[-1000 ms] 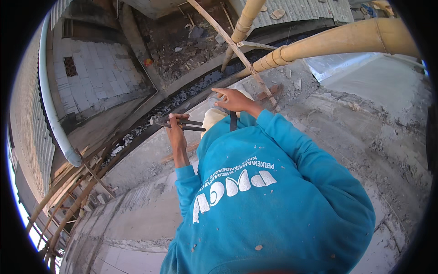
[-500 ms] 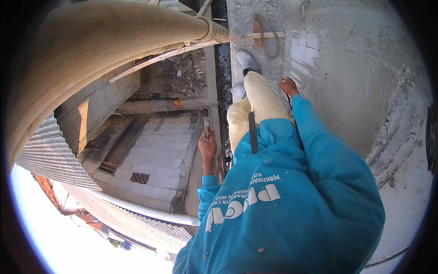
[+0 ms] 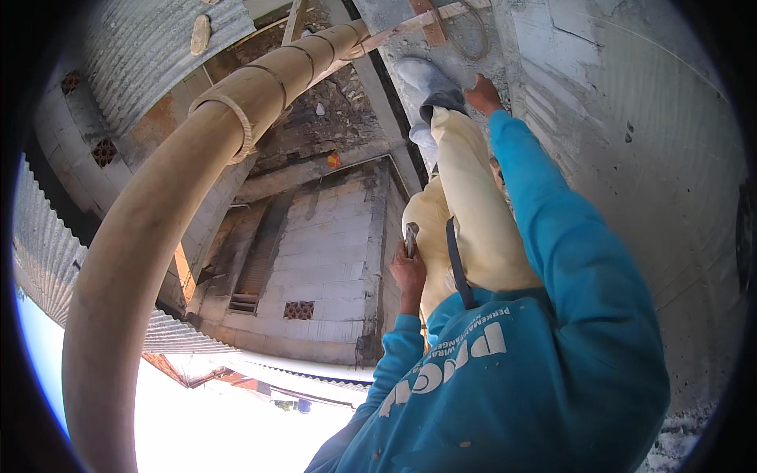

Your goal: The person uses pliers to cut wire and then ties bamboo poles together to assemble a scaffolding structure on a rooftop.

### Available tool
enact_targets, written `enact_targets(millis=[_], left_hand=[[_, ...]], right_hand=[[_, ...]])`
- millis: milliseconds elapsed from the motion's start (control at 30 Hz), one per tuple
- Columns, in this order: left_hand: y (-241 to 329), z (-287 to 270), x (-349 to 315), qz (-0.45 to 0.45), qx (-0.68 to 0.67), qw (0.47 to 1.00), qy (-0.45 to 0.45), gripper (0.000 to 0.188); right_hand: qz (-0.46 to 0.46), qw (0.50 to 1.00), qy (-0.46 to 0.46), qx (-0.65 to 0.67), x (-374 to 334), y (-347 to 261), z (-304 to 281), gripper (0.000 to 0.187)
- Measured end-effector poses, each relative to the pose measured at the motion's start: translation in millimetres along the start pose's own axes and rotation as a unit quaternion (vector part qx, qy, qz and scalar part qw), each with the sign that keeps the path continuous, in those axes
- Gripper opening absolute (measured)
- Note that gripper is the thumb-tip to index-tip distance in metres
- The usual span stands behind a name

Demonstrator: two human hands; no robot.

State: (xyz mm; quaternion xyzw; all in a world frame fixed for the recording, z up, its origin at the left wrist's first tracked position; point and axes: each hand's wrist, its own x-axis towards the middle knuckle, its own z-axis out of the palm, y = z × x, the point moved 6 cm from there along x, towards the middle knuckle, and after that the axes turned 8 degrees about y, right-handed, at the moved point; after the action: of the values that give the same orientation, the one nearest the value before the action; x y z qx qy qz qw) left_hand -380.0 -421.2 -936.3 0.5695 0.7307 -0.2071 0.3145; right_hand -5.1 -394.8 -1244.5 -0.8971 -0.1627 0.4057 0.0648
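Note:
My left hand (image 3: 408, 274) is closed round a metal hand tool (image 3: 411, 235) that looks like pliers, its grey end sticking out past the fingers beside my left thigh. My right arm is stretched forward along the wall. At its end my right hand (image 3: 484, 96) is raised near my grey boot (image 3: 430, 77), fingers partly bent and apart, with nothing visible in them. A dark strap (image 3: 456, 256) hangs from my waist over the cream trousers (image 3: 473, 205).
A thick bamboo pole (image 3: 150, 236) with rope lashings (image 3: 233, 118) crosses the left side, joined to a thin wooden batten (image 3: 410, 27). Rough plastered wall (image 3: 631, 173) rises on the right. Below left are a block building (image 3: 323, 244) and corrugated roofing (image 3: 165, 55). A wire loop (image 3: 477, 39) lies ahead.
My view has swung, so the bamboo pole shows more fully. My left hand, still round the tool, is now close against my thigh. The right hand is farther forward, near the boot.

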Motion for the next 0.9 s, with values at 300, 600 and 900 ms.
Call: enact_targets(millis=[300,600,900], left_hand=[[-4.2,53.0,-3.0,0.073,0.095,0.99,0.069,0.022],[-7.2,57.0,-10.6,0.098,0.065,0.989,0.09,0.021],[20.6,12.9,-33.3,0.154,-0.074,0.976,0.138,0.017]], right_hand=[[0.04,0.997,0.068,-0.02,151.0,26.9,86.1,0.076],[-0.052,0.994,0.016,0.092,137.8,-7.9,71.8,0.039],[-0.09,0.904,-0.107,0.405,-32.2,-112.7,-147.2,0.03]])
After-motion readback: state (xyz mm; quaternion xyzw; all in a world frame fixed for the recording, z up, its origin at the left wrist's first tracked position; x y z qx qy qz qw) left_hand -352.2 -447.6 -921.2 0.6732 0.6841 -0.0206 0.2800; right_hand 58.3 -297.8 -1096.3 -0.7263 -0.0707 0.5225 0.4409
